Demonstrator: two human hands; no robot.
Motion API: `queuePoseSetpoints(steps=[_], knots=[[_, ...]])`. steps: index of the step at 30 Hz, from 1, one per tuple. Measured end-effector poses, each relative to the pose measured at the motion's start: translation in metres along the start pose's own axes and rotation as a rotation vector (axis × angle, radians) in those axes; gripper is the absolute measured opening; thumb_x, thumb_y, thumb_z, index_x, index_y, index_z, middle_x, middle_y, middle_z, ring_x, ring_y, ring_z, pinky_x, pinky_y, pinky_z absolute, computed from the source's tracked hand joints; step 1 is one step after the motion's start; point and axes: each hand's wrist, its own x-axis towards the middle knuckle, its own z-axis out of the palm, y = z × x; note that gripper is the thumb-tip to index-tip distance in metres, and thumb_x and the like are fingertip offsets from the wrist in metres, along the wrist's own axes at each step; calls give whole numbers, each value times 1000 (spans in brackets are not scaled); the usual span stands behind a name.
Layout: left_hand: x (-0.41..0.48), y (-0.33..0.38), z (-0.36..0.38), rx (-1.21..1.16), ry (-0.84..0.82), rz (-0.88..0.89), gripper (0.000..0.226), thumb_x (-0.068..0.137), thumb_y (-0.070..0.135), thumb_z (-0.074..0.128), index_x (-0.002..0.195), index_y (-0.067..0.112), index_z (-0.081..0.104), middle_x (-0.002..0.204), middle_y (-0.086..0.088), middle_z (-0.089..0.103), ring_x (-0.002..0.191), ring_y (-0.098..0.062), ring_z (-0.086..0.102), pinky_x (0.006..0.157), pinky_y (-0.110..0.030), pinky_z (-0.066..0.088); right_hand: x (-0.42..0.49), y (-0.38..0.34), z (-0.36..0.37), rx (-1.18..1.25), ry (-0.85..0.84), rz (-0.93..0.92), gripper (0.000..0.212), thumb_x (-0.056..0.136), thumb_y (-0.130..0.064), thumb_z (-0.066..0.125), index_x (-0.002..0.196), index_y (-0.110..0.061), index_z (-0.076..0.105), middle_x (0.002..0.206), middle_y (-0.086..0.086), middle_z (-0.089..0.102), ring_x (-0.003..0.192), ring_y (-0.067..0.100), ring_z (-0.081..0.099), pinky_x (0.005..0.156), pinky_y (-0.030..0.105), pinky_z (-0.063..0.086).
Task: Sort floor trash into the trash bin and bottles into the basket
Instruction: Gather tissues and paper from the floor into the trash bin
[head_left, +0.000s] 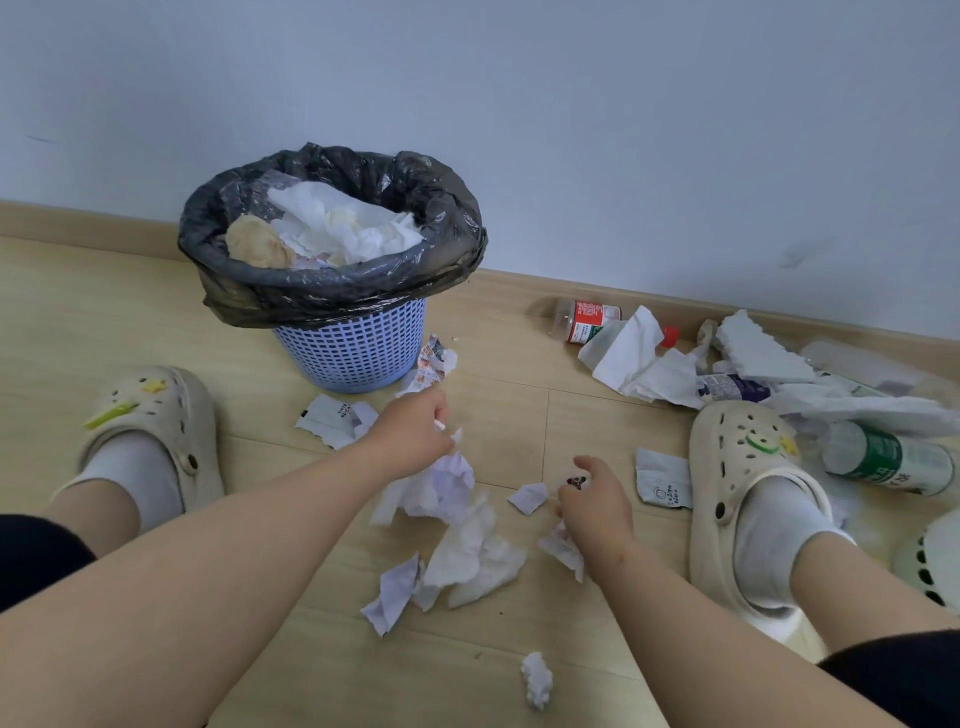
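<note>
The person is crouched low over the wooden floor (156, 322), both bare arms reaching down between cream clogs. The left hand (410, 434) is closed in a loose pinch, fingers curled round the top of a crumpled white tissue (441, 488) that hangs beneath it, with a small pale scrap poking out by the fingertips. The right hand (592, 501) is curled almost shut on small bits of paper: a dark-printed scrap (575, 482) shows at the fingertips and a printed wrapper (563, 551) trails from under the palm. Between the two hands lies a small torn white piece (529, 498), and just below them a heap of wadded tissues (475, 564); a lone tissue ball (536, 678) sits nearer the viewer. The blue lattice trash bin (358, 348), lined with a black bag (332, 291) and already heaped with white paper, stands against the wall just beyond the left hand. Off to the right, well apart from both hands, bottles lie on their sides among more paper: a red-labelled bottle (584, 319) by the skirting and a green-labelled bottle (888, 460) beside the right clog (743, 467).
</note>
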Motion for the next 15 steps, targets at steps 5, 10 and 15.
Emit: queuePoseSetpoints(steps=[5, 10, 15], knots=[[-6, -8, -8, -199, -6, -88, 47, 92, -1, 40, 131, 26, 40, 113, -9, 50, 85, -21, 63, 70, -34, 56, -4, -15, 2, 51, 46, -63, 54, 90, 0, 37, 139, -24, 38, 116, 7, 53, 109, 27, 58, 93, 47, 50], [-8, -28, -17, -182, -13, -167, 57, 90, -7, 38, 136, 26, 45, 134, -11, 48, 98, -31, 63, 83, -44, 56, -5, -17, 3, 92, 62, -69, 60, 89, 3, 34, 140, -28, 34, 107, -1, 43, 106, 28, 60, 91, 48, 50], [-13, -34, -16, -256, 55, -253, 29, 90, 0, 35, 79, 13, 58, 91, -7, 60, 71, -21, 62, 64, -33, 51, -1, -15, 6, 88, 48, -36, 55, 90, 2, 35, 138, -26, 37, 117, 5, 49, 107, 27, 59, 92, 48, 51]])
